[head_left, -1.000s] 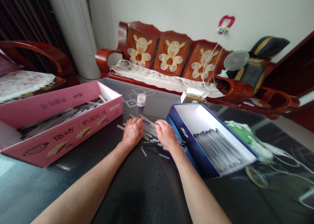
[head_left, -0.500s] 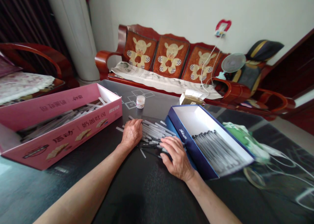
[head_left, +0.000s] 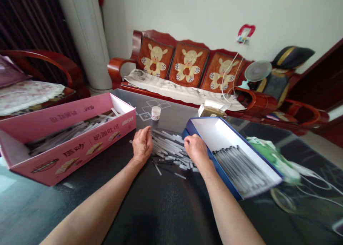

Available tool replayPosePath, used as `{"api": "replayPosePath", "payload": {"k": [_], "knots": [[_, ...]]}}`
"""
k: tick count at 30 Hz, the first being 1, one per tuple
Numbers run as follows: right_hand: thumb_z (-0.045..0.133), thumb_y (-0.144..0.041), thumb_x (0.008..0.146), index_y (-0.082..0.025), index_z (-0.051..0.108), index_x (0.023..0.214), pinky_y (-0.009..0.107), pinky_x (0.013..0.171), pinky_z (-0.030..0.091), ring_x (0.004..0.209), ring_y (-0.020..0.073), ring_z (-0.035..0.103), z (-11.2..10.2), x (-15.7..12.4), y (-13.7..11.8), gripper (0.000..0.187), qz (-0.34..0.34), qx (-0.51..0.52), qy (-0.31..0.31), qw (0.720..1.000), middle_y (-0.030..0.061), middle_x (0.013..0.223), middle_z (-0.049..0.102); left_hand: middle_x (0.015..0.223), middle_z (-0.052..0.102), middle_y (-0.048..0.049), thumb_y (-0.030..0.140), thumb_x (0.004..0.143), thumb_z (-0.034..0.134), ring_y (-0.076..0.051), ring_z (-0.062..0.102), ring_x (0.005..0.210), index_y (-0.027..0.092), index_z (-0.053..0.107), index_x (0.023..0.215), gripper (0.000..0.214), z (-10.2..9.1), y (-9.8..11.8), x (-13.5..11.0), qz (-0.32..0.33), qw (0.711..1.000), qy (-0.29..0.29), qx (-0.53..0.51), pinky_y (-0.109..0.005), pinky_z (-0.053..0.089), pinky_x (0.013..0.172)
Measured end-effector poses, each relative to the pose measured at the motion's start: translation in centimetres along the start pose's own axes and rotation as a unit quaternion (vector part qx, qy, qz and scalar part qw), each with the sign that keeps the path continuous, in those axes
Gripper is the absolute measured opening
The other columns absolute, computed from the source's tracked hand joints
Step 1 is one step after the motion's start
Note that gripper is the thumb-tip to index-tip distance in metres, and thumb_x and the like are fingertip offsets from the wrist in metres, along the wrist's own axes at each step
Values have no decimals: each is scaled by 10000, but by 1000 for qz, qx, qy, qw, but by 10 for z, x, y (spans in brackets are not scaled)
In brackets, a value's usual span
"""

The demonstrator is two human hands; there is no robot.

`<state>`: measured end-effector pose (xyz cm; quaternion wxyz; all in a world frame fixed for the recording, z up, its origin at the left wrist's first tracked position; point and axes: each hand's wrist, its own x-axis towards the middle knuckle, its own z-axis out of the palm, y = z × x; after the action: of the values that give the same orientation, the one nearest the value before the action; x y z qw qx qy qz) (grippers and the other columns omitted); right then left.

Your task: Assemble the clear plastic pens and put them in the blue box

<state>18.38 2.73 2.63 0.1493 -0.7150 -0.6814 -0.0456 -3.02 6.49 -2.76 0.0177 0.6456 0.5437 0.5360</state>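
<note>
A loose pile of whitish, translucent pen tubes [head_left: 170,145] lies on the dark table between my hands, with a few thin black pieces at its near side. My left hand [head_left: 142,146] is at the pile's left edge, its fingers curled together; what it holds, if anything, is hidden. At the pile's right edge, beside the blue box, my right hand [head_left: 197,150] is closed in a pinch, and nothing I can name shows in it. The blue box [head_left: 227,177] holds a row of slim grey pens [head_left: 239,166] with dark ends.
To the left stands a long pink box [head_left: 107,137] with more tubes inside. A small white-lidded jar [head_left: 155,113] is behind the pile, and a tissue box [head_left: 211,110] farther back. A green-and-white bag [head_left: 270,157] and white cables lie right of the blue box.
My right hand has risen from the pile's near right side and closed from spread fingers to a pinch. My left hand has drawn slightly off the tubes. The view has shifted a little.
</note>
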Motion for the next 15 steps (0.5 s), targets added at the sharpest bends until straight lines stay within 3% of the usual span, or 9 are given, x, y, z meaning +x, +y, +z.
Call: {"api": "replayPosePath", "payload": {"k": [3, 10, 15], "knots": [[518, -190, 847, -205, 730, 827, 267, 736, 453, 814, 195, 624, 2, 8, -7, 213, -4, -22, -31, 999, 89, 859, 639, 839, 653, -62, 219, 898, 413, -182, 601, 851, 170, 636, 1054, 276, -1, 2, 0, -1, 1000, 2, -13, -307, 467, 800], [535, -254, 859, -251, 744, 918, 239, 747, 459, 836, 169, 642, 14, 32, -30, 218, -105, -3, -42, 994, 69, 910, 673, 844, 656, -48, 243, 877, 441, -166, 615, 813, 173, 645, 1040, 270, 2, -2, 1, -64, 994, 38, -75, -295, 482, 782], [587, -239, 805, -257, 765, 818, 254, 740, 467, 867, 190, 663, 14, 53, -49, 179, -107, -13, -90, 990, 65, 909, 721, 866, 663, -47, 231, 865, 452, -154, 609, 793, 176, 649, 1048, 275, 4, -5, 1, -73, 992, 41, -90, -293, 485, 777]]}}
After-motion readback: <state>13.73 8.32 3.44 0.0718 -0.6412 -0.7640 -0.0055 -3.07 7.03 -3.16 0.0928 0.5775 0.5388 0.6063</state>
